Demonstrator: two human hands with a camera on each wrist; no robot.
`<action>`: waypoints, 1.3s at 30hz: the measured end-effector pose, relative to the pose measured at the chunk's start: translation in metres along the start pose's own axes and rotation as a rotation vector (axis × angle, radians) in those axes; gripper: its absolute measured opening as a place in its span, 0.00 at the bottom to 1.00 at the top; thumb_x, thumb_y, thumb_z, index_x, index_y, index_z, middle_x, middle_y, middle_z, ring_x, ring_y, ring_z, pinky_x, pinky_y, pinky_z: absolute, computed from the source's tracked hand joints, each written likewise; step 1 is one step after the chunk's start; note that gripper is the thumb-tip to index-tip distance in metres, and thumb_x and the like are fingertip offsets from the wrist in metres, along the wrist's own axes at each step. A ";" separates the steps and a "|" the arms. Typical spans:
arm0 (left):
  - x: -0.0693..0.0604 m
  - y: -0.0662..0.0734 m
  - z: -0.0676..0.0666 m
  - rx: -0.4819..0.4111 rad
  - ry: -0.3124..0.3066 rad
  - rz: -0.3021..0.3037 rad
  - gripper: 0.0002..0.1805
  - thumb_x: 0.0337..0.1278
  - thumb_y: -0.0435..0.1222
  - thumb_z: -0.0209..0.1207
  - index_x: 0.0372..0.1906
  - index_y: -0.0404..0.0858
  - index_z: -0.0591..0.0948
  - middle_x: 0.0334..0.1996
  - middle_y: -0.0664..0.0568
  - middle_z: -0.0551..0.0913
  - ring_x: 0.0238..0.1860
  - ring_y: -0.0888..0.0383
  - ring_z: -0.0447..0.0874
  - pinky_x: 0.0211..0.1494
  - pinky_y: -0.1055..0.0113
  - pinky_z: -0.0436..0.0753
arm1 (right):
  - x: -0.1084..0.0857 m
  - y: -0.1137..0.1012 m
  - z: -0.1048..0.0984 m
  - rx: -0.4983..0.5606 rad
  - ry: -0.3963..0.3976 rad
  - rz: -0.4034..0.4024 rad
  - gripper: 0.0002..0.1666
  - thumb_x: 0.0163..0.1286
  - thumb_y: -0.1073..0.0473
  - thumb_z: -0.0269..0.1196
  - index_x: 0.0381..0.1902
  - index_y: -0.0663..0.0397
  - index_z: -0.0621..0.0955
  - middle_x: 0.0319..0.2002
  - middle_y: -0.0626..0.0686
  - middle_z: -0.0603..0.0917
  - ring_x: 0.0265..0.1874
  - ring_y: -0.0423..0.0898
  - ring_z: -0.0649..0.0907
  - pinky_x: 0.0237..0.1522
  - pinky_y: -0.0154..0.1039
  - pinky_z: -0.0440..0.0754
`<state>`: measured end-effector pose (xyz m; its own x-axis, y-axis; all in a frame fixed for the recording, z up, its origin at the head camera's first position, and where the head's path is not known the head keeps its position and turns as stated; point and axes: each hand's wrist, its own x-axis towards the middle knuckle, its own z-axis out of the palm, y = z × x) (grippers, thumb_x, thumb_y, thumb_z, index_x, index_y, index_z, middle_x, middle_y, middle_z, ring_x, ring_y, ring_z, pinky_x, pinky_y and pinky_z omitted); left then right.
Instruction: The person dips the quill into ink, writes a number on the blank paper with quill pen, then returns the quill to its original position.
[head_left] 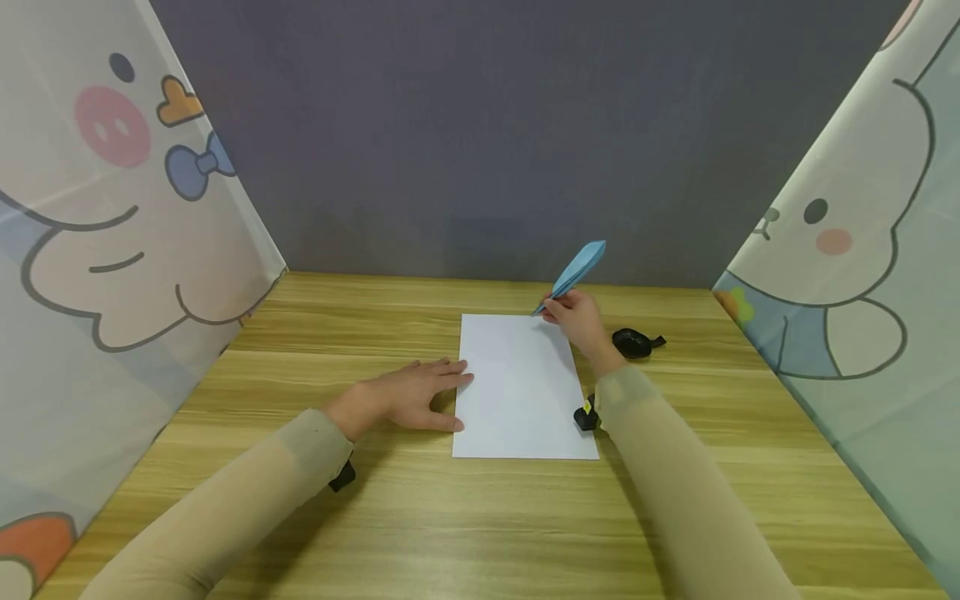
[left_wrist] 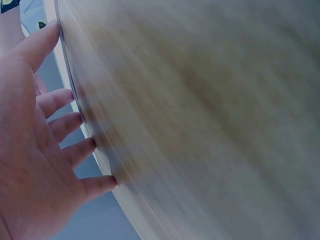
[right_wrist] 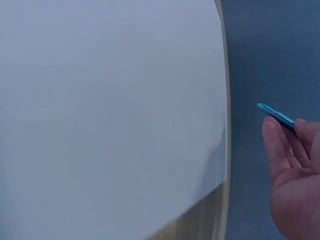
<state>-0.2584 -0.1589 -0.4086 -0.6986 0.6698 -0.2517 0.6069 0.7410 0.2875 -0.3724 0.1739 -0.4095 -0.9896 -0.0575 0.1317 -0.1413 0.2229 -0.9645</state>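
A white sheet of paper (head_left: 517, 392) lies on the wooden table. My right hand (head_left: 579, 320) pinches a blue feather-shaped pen (head_left: 581, 265) above the far right corner of the sheet. The right wrist view shows the pen's teal barrel (right_wrist: 284, 119) between thumb and fingers, its fine tip pointing away from the hand. My left hand (head_left: 416, 395) rests at the sheet's left edge, with thumb and fingertips reaching onto the paper. Its fingers are spread in the left wrist view. The sheet bears no visible marks.
A small black oval object with a short tab (head_left: 632, 342) sits on the table (head_left: 405, 533) to the right of the right hand. A dark grey panel (head_left: 480, 142) stands behind the table. Cartoon-printed cloths (head_left: 112, 242) hang at both sides.
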 end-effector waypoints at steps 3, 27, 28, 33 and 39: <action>0.000 0.000 0.001 0.007 -0.001 -0.002 0.50 0.75 0.67 0.58 0.90 0.49 0.58 0.92 0.51 0.50 0.92 0.41 0.46 0.89 0.30 0.53 | 0.002 0.000 0.006 0.010 0.012 0.011 0.20 0.86 0.64 0.59 0.65 0.77 0.80 0.63 0.76 0.84 0.44 0.39 0.89 0.50 0.27 0.90; 0.001 -0.001 0.000 0.011 -0.004 -0.007 0.51 0.75 0.69 0.58 0.91 0.52 0.57 0.92 0.53 0.48 0.92 0.44 0.44 0.90 0.33 0.52 | 0.010 0.002 0.017 0.011 0.039 0.061 0.19 0.86 0.66 0.58 0.65 0.76 0.79 0.64 0.75 0.83 0.60 0.62 0.88 0.56 0.34 0.91; 0.001 -0.001 0.000 0.010 -0.002 -0.005 0.51 0.75 0.69 0.58 0.91 0.51 0.57 0.92 0.53 0.49 0.92 0.43 0.44 0.90 0.32 0.52 | 0.010 0.002 0.017 0.004 0.038 0.061 0.19 0.86 0.66 0.58 0.65 0.75 0.79 0.64 0.75 0.83 0.59 0.61 0.89 0.56 0.34 0.91; 0.001 -0.001 0.000 0.004 0.002 0.004 0.51 0.75 0.69 0.58 0.90 0.49 0.58 0.92 0.51 0.49 0.92 0.41 0.45 0.89 0.30 0.53 | 0.012 0.004 0.016 -0.020 0.030 0.066 0.19 0.87 0.65 0.58 0.67 0.74 0.79 0.64 0.73 0.84 0.53 0.52 0.89 0.57 0.35 0.91; 0.000 -0.001 -0.001 -0.005 0.001 0.005 0.51 0.75 0.68 0.58 0.90 0.48 0.58 0.92 0.50 0.50 0.92 0.41 0.45 0.89 0.30 0.53 | 0.012 0.005 0.017 -0.043 0.017 0.066 0.20 0.87 0.65 0.58 0.67 0.75 0.79 0.65 0.74 0.84 0.54 0.53 0.89 0.62 0.41 0.90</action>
<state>-0.2596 -0.1599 -0.4086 -0.6958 0.6734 -0.2495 0.6085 0.7374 0.2933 -0.3846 0.1582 -0.4166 -0.9971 -0.0248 0.0724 -0.0764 0.2674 -0.9606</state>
